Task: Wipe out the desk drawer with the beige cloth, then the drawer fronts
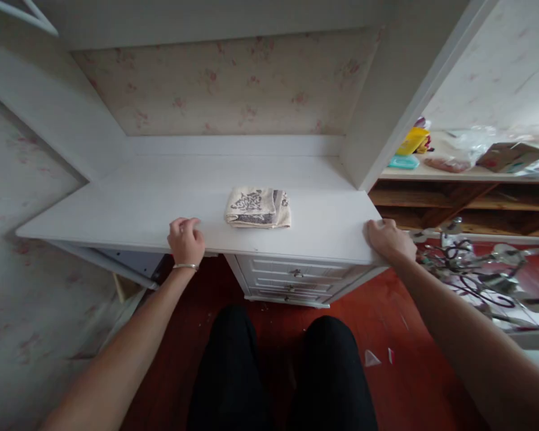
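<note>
A white desk (161, 185) stands in front of me, with a folded patterned cloth (257, 208) lying on its top near the front. My left hand (187, 242), a bracelet at its wrist, grips the desk's front edge to the left of the cloth, fingers curled over the top. At the right end, my right hand (390, 240) is closed around the desk's side edge near the front corner. The undersides of both grips are hidden. Neither hand touches the cloth.
Several drawers (296, 273) sit under the desk's right half. White upright panels (386, 102) rise from the desktop. A chandelier (480, 275) lies to the right, before a low wooden shelf (458, 203) holding bags and a box. Scraps (372, 358) litter the red floor (399, 395).
</note>
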{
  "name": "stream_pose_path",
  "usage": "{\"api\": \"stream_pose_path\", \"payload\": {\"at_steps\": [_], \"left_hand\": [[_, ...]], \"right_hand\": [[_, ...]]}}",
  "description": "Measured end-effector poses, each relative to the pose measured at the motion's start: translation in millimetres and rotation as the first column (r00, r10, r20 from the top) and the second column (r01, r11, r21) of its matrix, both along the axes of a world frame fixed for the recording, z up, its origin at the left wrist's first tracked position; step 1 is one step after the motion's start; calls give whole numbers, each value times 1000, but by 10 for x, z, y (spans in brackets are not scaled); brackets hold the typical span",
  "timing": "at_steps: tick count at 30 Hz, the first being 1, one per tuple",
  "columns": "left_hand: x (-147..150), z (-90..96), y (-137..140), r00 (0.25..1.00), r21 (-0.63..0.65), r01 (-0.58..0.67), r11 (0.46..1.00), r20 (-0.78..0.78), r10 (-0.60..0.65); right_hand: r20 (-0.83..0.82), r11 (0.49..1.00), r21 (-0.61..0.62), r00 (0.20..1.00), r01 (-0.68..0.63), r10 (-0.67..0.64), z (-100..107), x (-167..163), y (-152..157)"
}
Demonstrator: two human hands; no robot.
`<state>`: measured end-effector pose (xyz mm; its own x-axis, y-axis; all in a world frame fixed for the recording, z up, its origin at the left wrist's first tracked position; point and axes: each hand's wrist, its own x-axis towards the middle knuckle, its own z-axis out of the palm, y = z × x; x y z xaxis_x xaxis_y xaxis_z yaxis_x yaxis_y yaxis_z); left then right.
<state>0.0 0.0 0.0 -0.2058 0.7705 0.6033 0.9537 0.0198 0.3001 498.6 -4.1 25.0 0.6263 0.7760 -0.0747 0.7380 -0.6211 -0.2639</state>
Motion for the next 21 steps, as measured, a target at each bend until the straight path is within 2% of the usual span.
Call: {"api": "stream_pose_path", "payload": {"at_steps": [2, 5, 6, 8, 9, 11, 14, 17, 21], "left_hand": [[301, -143, -334, 993, 31, 111, 993, -39, -110], [915, -410, -903, 949, 45, 316, 948, -11, -316], [1136, -486, -1062, 921, -3, 389, 921, 27, -389], [1553, -590, -1278, 843, -152, 537, 830, 144, -519], [1734, -618, -1326, 815, -235, 579, 781, 199, -544], [2019, -643, -1317, 802, -338, 597, 728, 243, -545], [2249, -666, -1151, 834, -457, 545, 703, 208, -511], [2322, -720, -1001, 855, -554, 492, 672, 161, -494], [2332, -781, -951, 856, -569, 489, 661, 164, -491]], "right_hand": [[-5, 1000, 0, 1000, 4, -4, -4, 8, 10], [-11, 1000, -13, 1000, 13, -13, 8, 8, 18], [-14, 1000, -19, 1000, 11, -11, 15, 6, 17], [-18, 1000, -31, 1000, 4, -5, 28, -1, 11], [-16, 999, -35, 1000, 1, -2, 33, -4, 8], [-9, 999, -37, 1000, 2, -2, 36, -6, 6], [-2, 999, -38, 1000, -2, 1, 30, 6, 17], [-5, 999, -36, 1000, -16, 16, 24, 21, 33], [-2, 999, -30, 1000, -21, 21, 31, 23, 40]]}}
